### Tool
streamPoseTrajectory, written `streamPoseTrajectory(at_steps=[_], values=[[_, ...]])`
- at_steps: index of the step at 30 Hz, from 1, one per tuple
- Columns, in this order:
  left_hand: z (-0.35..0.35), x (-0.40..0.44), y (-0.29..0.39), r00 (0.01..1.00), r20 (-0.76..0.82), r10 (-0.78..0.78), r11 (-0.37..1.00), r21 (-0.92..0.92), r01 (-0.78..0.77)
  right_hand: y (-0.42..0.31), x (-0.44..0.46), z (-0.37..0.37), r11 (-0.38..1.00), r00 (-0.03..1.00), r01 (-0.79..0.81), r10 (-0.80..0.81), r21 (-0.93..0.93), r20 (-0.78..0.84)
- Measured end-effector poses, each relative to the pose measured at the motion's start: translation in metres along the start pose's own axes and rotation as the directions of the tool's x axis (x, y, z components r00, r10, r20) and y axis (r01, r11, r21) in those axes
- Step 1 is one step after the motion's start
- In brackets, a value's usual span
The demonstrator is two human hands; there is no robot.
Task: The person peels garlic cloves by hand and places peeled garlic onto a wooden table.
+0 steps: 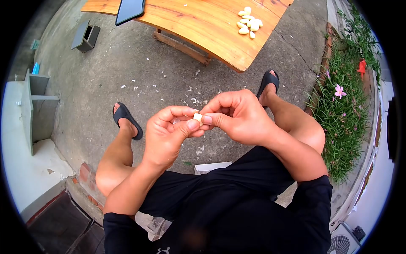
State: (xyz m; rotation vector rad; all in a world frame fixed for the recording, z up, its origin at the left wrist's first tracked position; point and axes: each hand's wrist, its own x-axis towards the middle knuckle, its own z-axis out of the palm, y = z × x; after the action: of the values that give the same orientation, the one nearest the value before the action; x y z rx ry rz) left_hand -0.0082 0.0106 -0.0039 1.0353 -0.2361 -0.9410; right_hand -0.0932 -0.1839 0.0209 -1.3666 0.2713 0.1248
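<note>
Between my two hands, above my lap, is a small pale clove (198, 117), which looks like garlic. My left hand (169, 131) pinches it from the left with thumb and fingers. From the right, the thumb and fingertips of my right hand (237, 117) also close on it. Several similar peeled cloves (249, 22) lie in a loose pile near the right end of the wooden table (198, 31).
A dark tablet-like object (130, 10) rests at the table's near edge. Pale flakes (196, 101) are scattered on the concrete floor. A grey box (86, 37) stands at the back left. Grass with pink flowers (339, 92) borders the right side.
</note>
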Motion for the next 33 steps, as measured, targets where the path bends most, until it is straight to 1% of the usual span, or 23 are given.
streamPoseTrajectory(at_steps=[3,6,9,12,15,18,21,24,27,30,33], values=[[0.002,0.000,0.000,0.999,-0.039,0.033,0.999,0.034,-0.031,0.007,0.000,0.001,0.999,0.999,0.031,-0.032,-0.021,-0.035],[0.002,-0.001,0.001,0.999,-0.051,0.014,1.000,0.007,-0.014,0.002,0.000,0.003,0.999,0.999,0.030,-0.031,-0.022,-0.043],[0.003,-0.001,0.002,0.997,-0.073,0.017,0.999,-0.042,-0.020,-0.007,0.000,-0.001,0.999,1.000,0.002,-0.003,0.035,0.024],[-0.001,0.000,0.005,0.999,-0.043,0.020,1.000,-0.006,-0.020,-0.014,0.000,0.001,0.996,0.998,-0.061,0.059,0.064,0.024],[0.000,-0.002,0.001,0.998,-0.031,0.049,0.996,0.073,-0.047,-0.008,0.002,0.002,0.994,0.994,-0.106,0.106,0.036,0.007],[0.001,-0.003,-0.002,0.998,-0.032,0.052,0.996,0.069,-0.050,-0.003,0.003,0.001,0.986,0.996,-0.094,0.092,0.136,0.022],[0.001,-0.003,-0.002,0.996,-0.056,0.064,0.997,0.038,-0.062,0.003,0.003,0.001,0.986,0.997,-0.072,0.075,0.149,-0.012],[0.000,-0.003,-0.001,0.996,-0.071,0.044,0.999,0.018,-0.043,0.002,0.003,0.001,0.984,0.997,-0.074,0.078,0.160,-0.019],[0.000,-0.002,-0.001,0.995,-0.057,0.082,0.997,-0.007,-0.082,0.008,0.005,0.000,0.937,0.999,-0.031,0.019,0.348,0.038],[-0.002,-0.001,0.000,0.993,-0.057,0.102,0.994,-0.020,-0.103,-0.006,0.002,0.005,0.924,0.996,-0.089,0.071,0.373,0.062],[0.004,-0.002,-0.005,0.984,-0.059,0.168,0.986,0.023,-0.167,0.003,0.005,0.008,0.923,0.983,-0.184,0.177,0.337,0.052]])
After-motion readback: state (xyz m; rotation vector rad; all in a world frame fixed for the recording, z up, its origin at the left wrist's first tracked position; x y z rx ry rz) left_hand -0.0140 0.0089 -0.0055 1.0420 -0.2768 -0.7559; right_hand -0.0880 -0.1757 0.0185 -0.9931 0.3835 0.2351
